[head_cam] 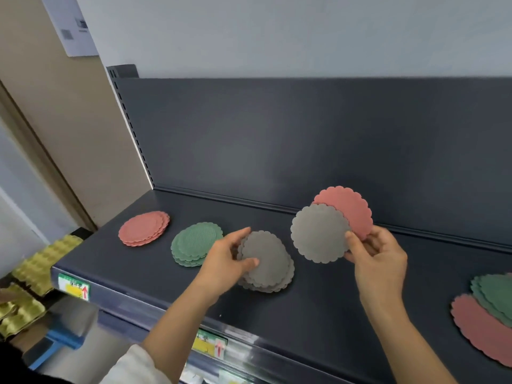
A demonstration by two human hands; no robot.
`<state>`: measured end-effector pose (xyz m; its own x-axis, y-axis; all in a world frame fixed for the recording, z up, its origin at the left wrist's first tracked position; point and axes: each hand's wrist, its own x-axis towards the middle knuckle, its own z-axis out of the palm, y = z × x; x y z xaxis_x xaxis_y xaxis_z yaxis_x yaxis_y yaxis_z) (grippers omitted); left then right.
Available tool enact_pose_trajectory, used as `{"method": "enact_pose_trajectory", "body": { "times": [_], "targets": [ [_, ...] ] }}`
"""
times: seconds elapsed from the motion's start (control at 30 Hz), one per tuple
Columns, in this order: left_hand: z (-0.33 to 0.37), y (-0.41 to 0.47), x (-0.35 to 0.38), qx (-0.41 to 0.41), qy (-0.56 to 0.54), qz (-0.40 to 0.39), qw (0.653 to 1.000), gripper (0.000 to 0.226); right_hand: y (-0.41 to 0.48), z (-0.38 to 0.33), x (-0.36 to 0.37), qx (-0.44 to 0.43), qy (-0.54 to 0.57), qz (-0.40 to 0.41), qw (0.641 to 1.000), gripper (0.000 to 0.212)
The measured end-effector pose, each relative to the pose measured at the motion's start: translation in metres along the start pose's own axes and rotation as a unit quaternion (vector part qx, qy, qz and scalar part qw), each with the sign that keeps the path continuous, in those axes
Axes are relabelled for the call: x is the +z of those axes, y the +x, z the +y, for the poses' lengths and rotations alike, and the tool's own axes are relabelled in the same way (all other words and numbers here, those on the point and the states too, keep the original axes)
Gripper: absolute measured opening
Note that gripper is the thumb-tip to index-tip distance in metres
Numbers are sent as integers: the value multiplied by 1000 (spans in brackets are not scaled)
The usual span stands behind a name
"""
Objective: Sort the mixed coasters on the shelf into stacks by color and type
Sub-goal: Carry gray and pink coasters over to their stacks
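On the dark shelf (332, 300) lie three sorted stacks of scalloped round coasters: a pink stack (143, 229) at the left, a green stack (194, 246) beside it, and a grey stack (267, 268) in the middle. My left hand (225, 260) pinches the top grey coaster of that stack, thumb on top. My right hand (378, 259) is raised above the shelf and holds a grey coaster (320, 232) fanned in front of a pink coaster (350, 209). An unsorted pile lies at the right edge, with green coasters (494, 296) over a pink one (483, 338).
The shelf's dark back panel (304, 139) rises behind the stacks. Price labels (74, 287) sit on the front lip. Yellow egg trays (41, 261) lie on the lower left, beside a beige wall (55, 134).
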<state>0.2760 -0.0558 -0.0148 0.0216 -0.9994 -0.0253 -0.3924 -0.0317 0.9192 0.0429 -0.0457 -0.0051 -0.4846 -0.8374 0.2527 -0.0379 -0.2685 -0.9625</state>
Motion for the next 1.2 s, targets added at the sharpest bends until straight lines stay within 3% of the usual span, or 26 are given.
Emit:
{"method": "enact_pose_trajectory", "body": {
  "times": [0.17,0.37,0.47,0.6,0.8,0.87,0.97,1.07,1.2],
  "targets": [
    [3,19,-1,7,154,-31,988,70,6,1,4,4,9,27,1000,21],
    [-5,36,-4,0,201,-120,972,74,-1,1,18,8,6,67,998,20],
    [-6,42,-5,35,196,-123,972,65,-7,-1,26,8,0,96,995,18],
    [-6,52,-9,105,164,-92,977,35,-17,-3,38,1,-15,136,991,19],
    [-18,52,-8,194,228,-105,948,34,-38,-8,51,-20,-69,171,983,24],
    [-11,47,-11,214,150,-83,962,32,-48,-12,54,-31,-97,183,978,22],
    [10,33,-14,107,-89,-156,978,30,-68,-20,66,-62,-140,181,971,21],
    [24,17,-18,-28,-268,-286,919,26,-90,-24,77,-113,-205,121,965,24],
    [31,15,-26,-70,-346,-331,875,51,-105,-24,78,-135,-281,7,950,19]
  ]
}}
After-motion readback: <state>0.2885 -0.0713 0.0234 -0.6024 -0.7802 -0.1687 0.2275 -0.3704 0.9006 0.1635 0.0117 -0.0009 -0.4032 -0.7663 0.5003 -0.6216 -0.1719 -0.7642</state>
